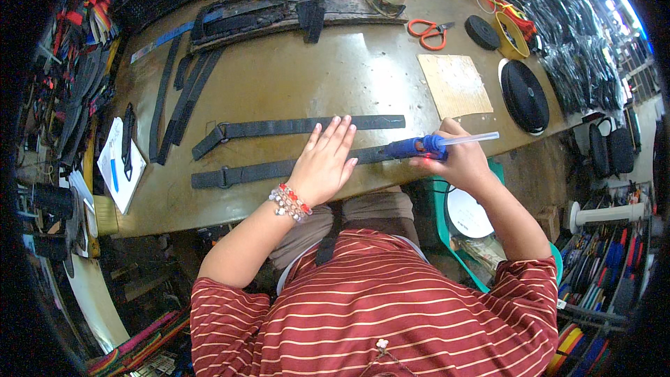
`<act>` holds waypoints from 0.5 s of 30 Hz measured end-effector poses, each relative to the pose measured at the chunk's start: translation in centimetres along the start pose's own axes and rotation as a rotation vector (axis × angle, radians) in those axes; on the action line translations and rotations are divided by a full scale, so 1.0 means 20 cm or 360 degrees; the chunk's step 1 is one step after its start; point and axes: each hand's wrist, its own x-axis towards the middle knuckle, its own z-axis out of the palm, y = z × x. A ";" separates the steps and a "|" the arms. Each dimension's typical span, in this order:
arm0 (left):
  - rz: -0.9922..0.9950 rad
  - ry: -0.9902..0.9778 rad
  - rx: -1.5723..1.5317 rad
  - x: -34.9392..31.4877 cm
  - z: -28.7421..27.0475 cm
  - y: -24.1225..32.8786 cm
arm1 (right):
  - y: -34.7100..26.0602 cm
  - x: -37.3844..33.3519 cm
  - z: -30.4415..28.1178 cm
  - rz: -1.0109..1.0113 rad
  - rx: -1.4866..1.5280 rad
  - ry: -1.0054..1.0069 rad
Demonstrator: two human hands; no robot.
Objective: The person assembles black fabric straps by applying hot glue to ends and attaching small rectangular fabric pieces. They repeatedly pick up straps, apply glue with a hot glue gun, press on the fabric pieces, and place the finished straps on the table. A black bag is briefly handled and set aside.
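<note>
The brown table (279,84) spreads out in front of me, with a dark wooden plank (349,14) lying along its far side. Nearer to me lie two black straps, one behind the other: the far strap (279,126) and the near strap (258,171), close to the table's edge. To their right is a flat tan board (455,87), and beyond that a black roll (525,98). My left hand (324,160) lies palm down across the near strap, fingers straight and uncurled, tips reaching the far one. My right hand (464,163) is wrapped round a blue glue gun (412,146), nozzle pointing left at the near strap's right end; I can't tell whether they touch. Orange-handled scissors (430,33) lie behind the board. Beaded bracelets (289,202) circle my left wrist. A thin, clear glue stick (474,138) pokes from the gun's back.
</note>
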 end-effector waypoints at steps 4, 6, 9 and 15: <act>-0.0008 -0.0007 -0.0022 0.00 -0.01 0.00 | 0.02 -0.01 0.02 -0.0042 -0.0187 -0.0013; -0.0011 -0.0001 -0.0033 0.00 -0.02 0.00 | 0.02 0.00 0.00 0.0010 -0.0251 -0.0031; -0.0010 -0.0015 -0.0041 0.01 -0.02 0.00 | 0.02 0.00 -0.07 0.0024 -0.0337 -0.0115; 0.0001 0.0002 -0.0037 0.00 -0.01 0.00 | 0.09 -0.05 -0.14 -0.0013 -0.0502 0.0026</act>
